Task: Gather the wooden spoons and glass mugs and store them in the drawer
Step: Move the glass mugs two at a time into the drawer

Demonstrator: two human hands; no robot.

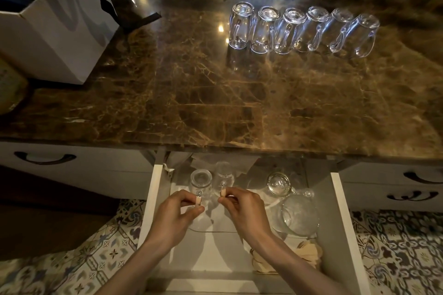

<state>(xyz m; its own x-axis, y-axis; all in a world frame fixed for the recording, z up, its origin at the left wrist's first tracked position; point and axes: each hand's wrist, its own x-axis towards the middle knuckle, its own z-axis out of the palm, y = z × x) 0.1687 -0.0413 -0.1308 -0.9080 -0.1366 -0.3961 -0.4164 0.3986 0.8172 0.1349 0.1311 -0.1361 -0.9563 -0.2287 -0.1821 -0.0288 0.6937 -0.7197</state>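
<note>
**Evenly Paired: Two Inverted Mugs Held by Their Handles inside the Drawer**

Seen from above, the drawer (pixel 341 223) stood pulled open at 6 o'clock, beneath the marble countertop (pixel 191 91). My left hand (pixel 178 213) pinched the handle of the left mug (pixel 201 181) between thumb and curled fingers. My right hand (pixel 244 208) pinched the handle of the right mug (pixel 224 172) in the same way. Both mugs stood mouth-down toward the drawer's 11 o'clock corner, just beside each other. I could not tell whether their rims already bore on the drawer floor.

I judged that the handle grip kept my fingers off the glass walls and let the pair sit close without knocking. Other glassware (pixel 300 217) filled the drawer's 2 o'clock side, which would explain placing the pair to the left. Pale wooden pieces, which I took for the wooden spoons (pixel 309 252), lay at the drawer's 5 o'clock corner, partly hidden by my right forearm. That part of the task therefore appeared done.

A row of six mugs (pixel 302 29) stood inverted on the countertop at 1 o'clock, not yet stored. Their handles faced me, presumably so that each could be taken by its handle.
</note>
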